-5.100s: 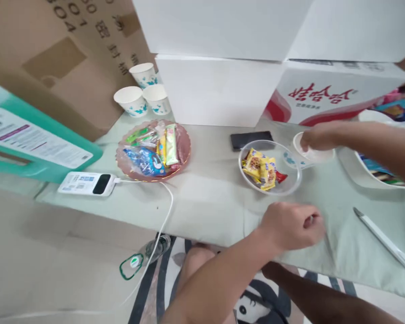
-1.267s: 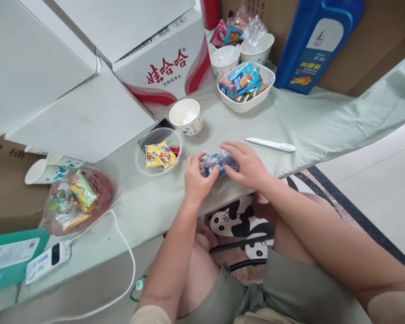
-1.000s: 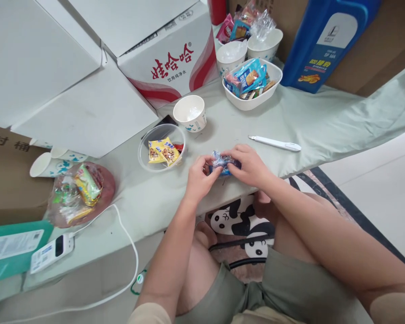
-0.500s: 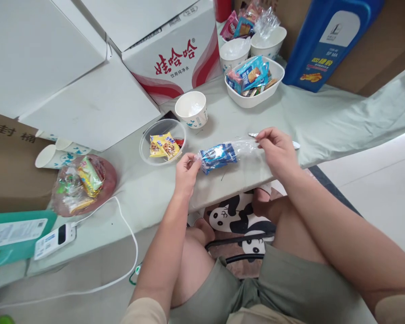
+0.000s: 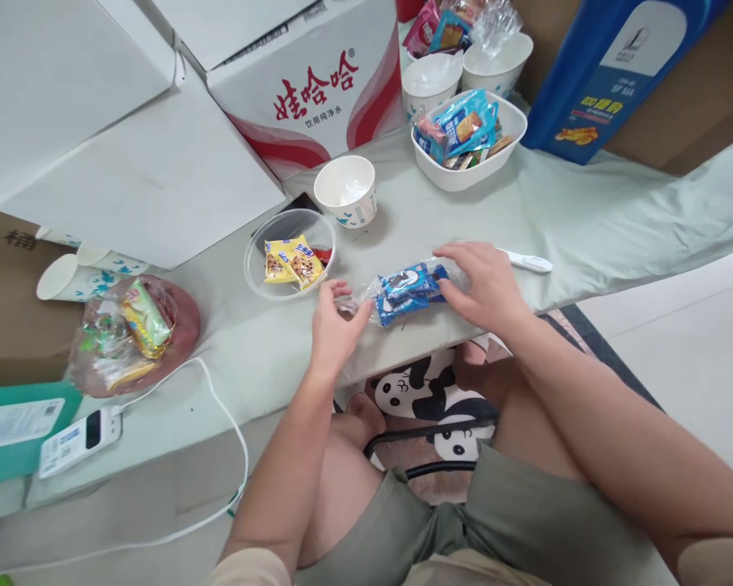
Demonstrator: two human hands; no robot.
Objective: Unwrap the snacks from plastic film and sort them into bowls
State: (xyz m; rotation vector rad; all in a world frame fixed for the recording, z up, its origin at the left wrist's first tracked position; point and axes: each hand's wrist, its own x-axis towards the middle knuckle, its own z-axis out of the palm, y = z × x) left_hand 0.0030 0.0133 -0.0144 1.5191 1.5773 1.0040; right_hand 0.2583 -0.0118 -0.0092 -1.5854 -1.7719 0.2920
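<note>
Before you stretches the worktop (image 5: 586, 220), covered with a pale green cloth. At its far side stand white cartons; one carton (image 5: 318, 89) has red characters printed on it. To the far right stands a big blue jug (image 5: 611, 65).

On the left part of the worktop you see a pink plate (image 5: 186, 325) with wrapped snacks, and beside it a white power bank (image 5: 79, 431) with its cable hanging over the edge. Behind the plate lie paper cups (image 5: 67, 277) on their side.

Near the middle sits a clear bowl (image 5: 260, 285) with yellow snack packets (image 5: 290, 260) inside. Just behind it stands a paper cup (image 5: 346, 191), upright. Farther right, a white dish (image 5: 482, 167) holds more wrapped snacks, and two more cups are behind it.

Just in front of the clear bowl, near the front edge of the worktop, lies a clear plastic bag with blue packets (image 5: 406, 291) inside. Your left hand (image 5: 333, 330) pinches the left end of this bag between thumb and fingers, the other fingers loosely spread. Your right hand (image 5: 485, 285) lies on the right end of the bag, fingers extended and pressing it down to the cloth. Just beyond your right hand a white pen (image 5: 528, 262) lies on the cloth, partly hidden by the hand.
</note>
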